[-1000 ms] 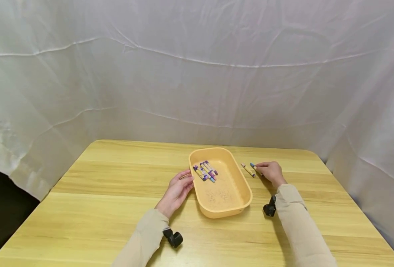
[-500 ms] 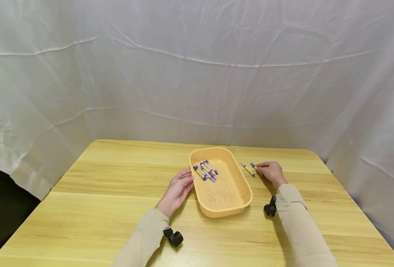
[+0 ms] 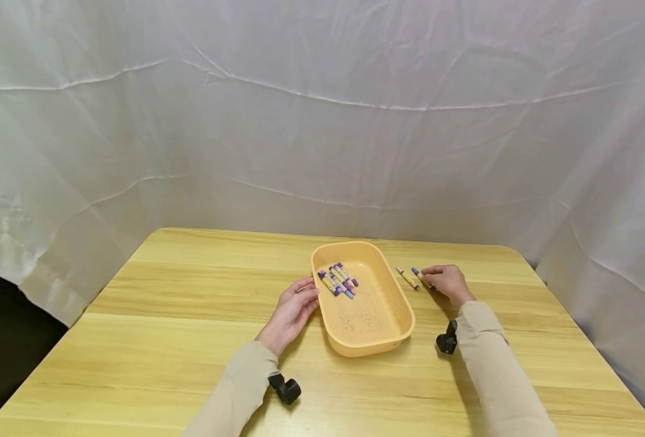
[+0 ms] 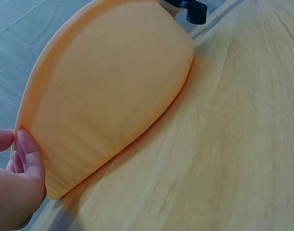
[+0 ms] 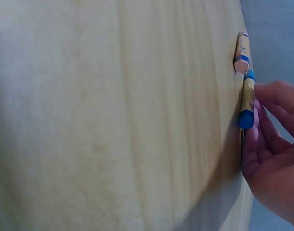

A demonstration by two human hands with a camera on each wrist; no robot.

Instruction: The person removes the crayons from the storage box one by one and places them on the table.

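Tray: orange-yellow plastic tray (image 3: 393, 306), oblong with rounded corners, standing on the tabletop near its middle; long axis runs away from the person, slightly skewed.
Tray contents: a small cluster of crayons (image 3: 337, 280) with purple and blue paper wraps, lying side by side in the far left part of the tray; the near part of the floor shows only faint marks.
Left hand: left hand (image 3: 291, 311) rests on the tabletop at the tray's left side, fingers fairly straight; in the left wrist view the fingertips (image 4: 29, 154) touch the tray's outer wall just under the rim. It grips nothing.
Right hand: right hand (image 3: 447, 281) lies on the tabletop to the right of the tray, fingers curled, with thumb and fingers closing on the blue-tipped crayon.
Blue-tipped crayon: blue-tipped crayon (image 5: 247, 100), yellowish wrap with blue ends, lying flat on the tabletop against the right hand's fingers.
Second loose crayon: orange-wrapped crayon (image 3: 407, 278), flat on the tabletop just beside the blue-tipped one, between it and the tray, apart from the tray wall.
Tabletop: light wood-grain tabletop (image 3: 191, 340).
Sleeves: beige sleeves (image 3: 235, 394) on both forearms; a black wrist camera mount (image 3: 284, 388) shows at each.
Backdrop: white creased cloth (image 3: 322, 121) hanging behind and around the tabletop.
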